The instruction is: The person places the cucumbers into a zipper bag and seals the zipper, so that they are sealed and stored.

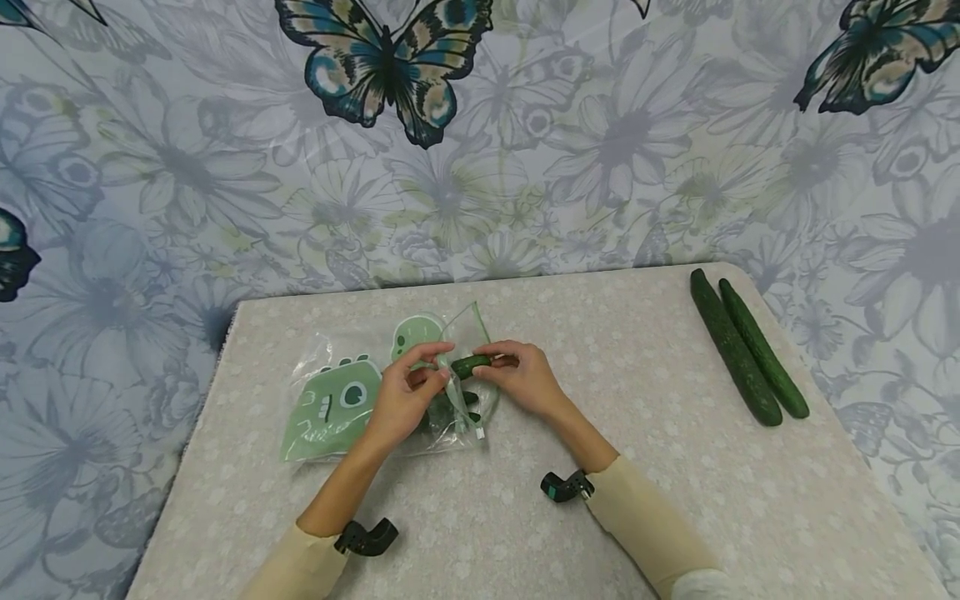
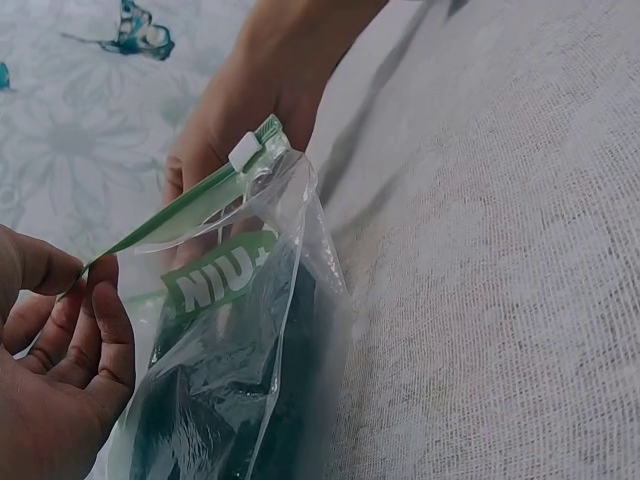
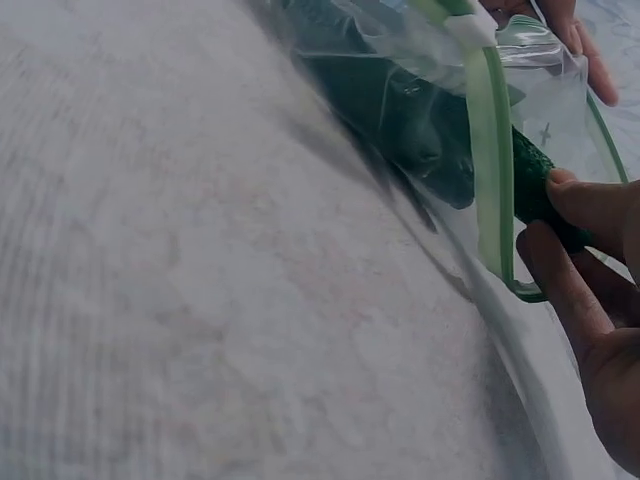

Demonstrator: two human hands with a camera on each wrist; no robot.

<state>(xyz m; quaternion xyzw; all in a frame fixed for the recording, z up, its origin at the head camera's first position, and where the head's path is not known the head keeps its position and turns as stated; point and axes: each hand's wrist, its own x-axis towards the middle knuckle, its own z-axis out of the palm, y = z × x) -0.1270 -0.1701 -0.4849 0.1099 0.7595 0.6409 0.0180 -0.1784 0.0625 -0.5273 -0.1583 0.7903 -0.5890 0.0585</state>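
Note:
A clear zip bag (image 1: pixel 322 425) printed with green dinosaur figures lies on the table, its mouth toward the right. My left hand (image 1: pixel 401 396) pinches the bag's green-edged rim between thumb and fingers. In the left wrist view a white slider (image 2: pixel 244 152) sits at one end of the green zip strip (image 2: pixel 185 203). At the bag's open mouth my right hand (image 1: pixel 531 379) grips the end of a cucumber (image 3: pixel 532 175) with thumb and fingertips. Most of that cucumber is inside, behind the plastic. Dark green shapes show through the bag's wall in both wrist views.
Two long cucumbers (image 1: pixel 735 350) lie side by side near the right edge of the cloth-covered table (image 1: pixel 600 333). A patterned wall covering (image 1: pixel 525 192) with butterflies rises behind the table. Black wrist cameras (image 1: pixel 566 486) jut from both sleeves.

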